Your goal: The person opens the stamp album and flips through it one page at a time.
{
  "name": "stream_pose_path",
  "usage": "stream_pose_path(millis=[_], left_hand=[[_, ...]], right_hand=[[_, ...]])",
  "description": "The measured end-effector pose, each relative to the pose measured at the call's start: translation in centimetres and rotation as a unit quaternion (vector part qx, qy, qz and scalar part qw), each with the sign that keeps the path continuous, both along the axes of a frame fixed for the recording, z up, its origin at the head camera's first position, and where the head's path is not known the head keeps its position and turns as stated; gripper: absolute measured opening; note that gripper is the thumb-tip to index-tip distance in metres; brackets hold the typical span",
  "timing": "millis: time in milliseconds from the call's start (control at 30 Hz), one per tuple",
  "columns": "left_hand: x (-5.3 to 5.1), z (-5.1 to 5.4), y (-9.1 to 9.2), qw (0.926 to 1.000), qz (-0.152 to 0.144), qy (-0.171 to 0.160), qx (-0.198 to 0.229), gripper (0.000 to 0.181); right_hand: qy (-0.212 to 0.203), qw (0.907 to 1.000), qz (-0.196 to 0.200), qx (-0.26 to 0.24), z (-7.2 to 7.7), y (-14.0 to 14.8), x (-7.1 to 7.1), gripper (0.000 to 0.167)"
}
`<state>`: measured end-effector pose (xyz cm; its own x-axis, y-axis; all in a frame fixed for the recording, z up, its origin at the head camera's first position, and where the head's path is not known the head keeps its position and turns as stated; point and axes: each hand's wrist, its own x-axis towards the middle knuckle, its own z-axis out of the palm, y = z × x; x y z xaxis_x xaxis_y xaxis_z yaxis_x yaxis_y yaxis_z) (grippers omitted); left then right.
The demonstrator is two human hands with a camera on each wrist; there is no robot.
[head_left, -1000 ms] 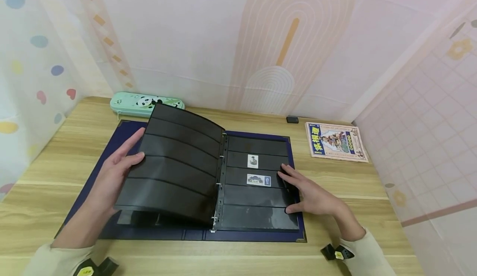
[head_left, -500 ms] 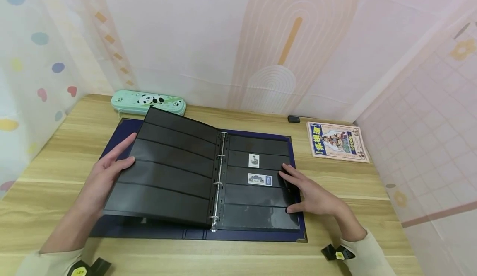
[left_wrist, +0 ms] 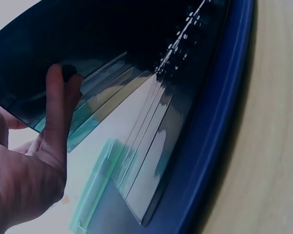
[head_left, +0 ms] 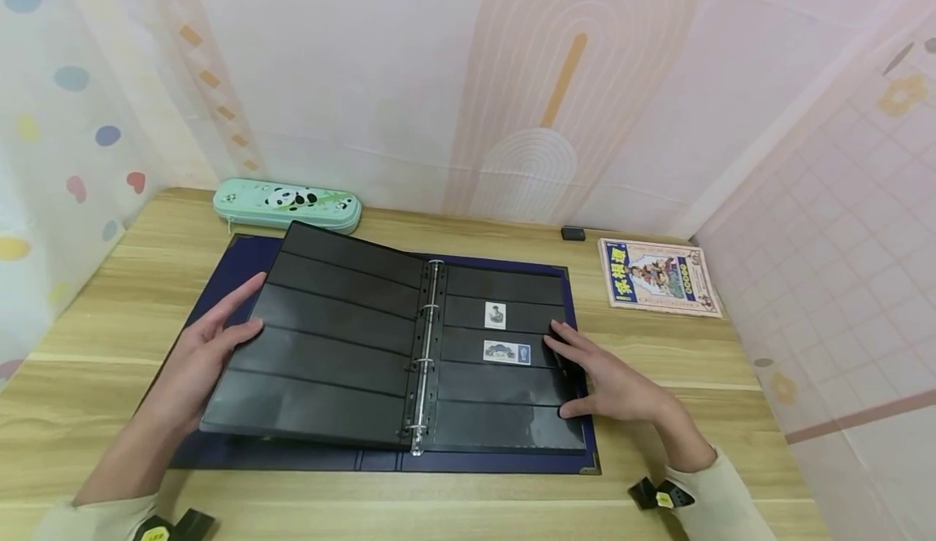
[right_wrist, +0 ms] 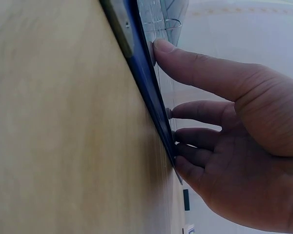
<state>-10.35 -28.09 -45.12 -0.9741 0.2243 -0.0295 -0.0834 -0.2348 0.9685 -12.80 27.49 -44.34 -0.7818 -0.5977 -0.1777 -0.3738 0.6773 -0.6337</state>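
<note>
Black pocketed leaf (head_left: 329, 346): we find it tilted up above the left half of the navy ring album (head_left: 497, 462), which lies spread on the wooden desk (head_left: 475, 504) between the two hands. Key relation: the leaf hinges at the metal ring spine (head_left: 426, 334) to its right, and its long axis runs roughly along that spine, away from the person. The left hand (head_left: 192, 362) is the nearer one, pinching the leaf at its outer edge, the side opposite the rings, with the thumb on the upper face. The right hand (head_left: 610, 378) has its fingers apart and relaxed, tips touching the outer edge of the right-hand page (head_left: 504, 383), beside the upper stamp (head_left: 495, 315) and the lower stamp (head_left: 506, 352).

Hard to make out: in the head view the leaf hides the left fingers and most of what lies beneath. The left wrist view shows clear strips on the underside, but it is dark, and we cannot count the leaves held. We cannot tell how firmly the right fingertips press. Both stamps are too small for us to read.
</note>
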Motion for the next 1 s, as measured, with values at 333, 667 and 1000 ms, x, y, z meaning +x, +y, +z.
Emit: stream_pose_path(millis=[333,667,1000], left_hand=[[0.2,-0.7,0.2,0.9726,0.057,0.014,-0.225,0.066],[0.0,-1.3,0.4,0.9392,0.072,0.034,-0.334,0.070],[0.0,-1.5,0.9,0.9003,0.084,0.083,-0.419,0.083]], right_hand=[[-0.002,1.0000,-0.004,-0.001,0.1,-0.2,-0.1,0.096],[0.005,1.0000,0.000,-0.001,0.0,0.0,-0.1,0.097],[0.002,1.0000,-0.001,-0.002,-0.1,0.1,-0.1,0.097]])
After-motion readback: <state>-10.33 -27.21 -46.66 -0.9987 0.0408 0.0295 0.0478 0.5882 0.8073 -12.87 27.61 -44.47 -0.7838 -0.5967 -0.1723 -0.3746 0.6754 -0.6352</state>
